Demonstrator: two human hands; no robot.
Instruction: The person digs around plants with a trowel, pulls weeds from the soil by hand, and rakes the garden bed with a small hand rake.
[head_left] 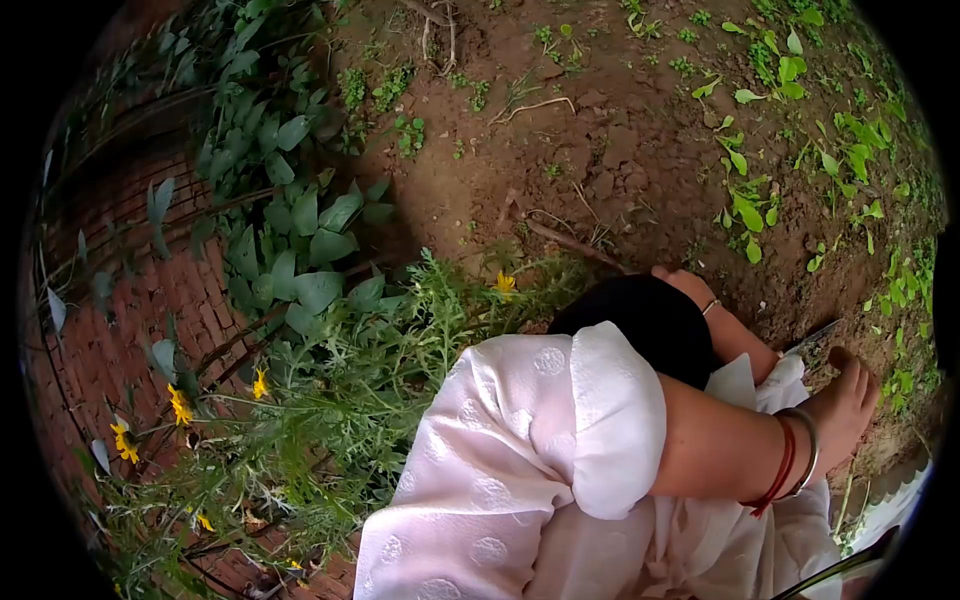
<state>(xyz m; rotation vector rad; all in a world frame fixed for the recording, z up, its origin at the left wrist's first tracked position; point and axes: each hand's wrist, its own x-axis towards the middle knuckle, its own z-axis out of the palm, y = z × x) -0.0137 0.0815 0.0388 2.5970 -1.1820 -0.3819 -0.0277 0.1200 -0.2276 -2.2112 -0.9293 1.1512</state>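
My left hand (pixel 845 402) is at the right, past a white sleeve, with a metal bangle and a red thread at its wrist. Its fingers are bent and somewhat apart, with nothing seen in them. Close by, a thin dark blade (pixel 815 336) lies over the soil; its other end is hidden behind white cloth. Farther up, my right hand (pixel 688 288), with a thin bracelet, reaches down by the soil. A rounded black shape (pixel 640 320) covers most of its fingers, so whatever it touches or holds is hidden.
Brown soil (pixel 600 150) with small weeds spreads ahead. Light green leafy seedlings (pixel 745 210) grow on the right. A dry stick (pixel 575 245) lies near my right hand. Feathery plants with yellow flowers (pixel 180 405) and broad-leaved vines (pixel 320 240) stand left, by red brickwork (pixel 110 350).
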